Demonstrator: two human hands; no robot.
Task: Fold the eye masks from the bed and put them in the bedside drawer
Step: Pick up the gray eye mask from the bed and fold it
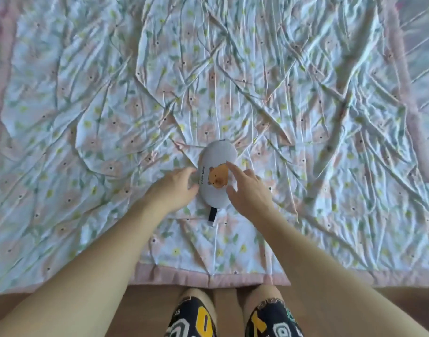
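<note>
A grey eye mask point(214, 156) with an orange bear print lies flat on the floral bedspread point(306, 105), its long axis pointing away from me. A black strap point(212, 214) sticks out from its near end. My left hand point(177, 188) rests at the mask's left edge with fingers loosely curled. My right hand point(248, 190) hovers over the mask's right side, fingers spread, index fingertip touching the bear print. Neither hand holds the mask.
The wrinkled bedspread covers the whole bed, with a pink border point(208, 276) along the near edge. Wooden floor point(62, 302) shows below it. My feet in patterned slippers point(271, 319) stand at the bed's edge. No drawer is in view.
</note>
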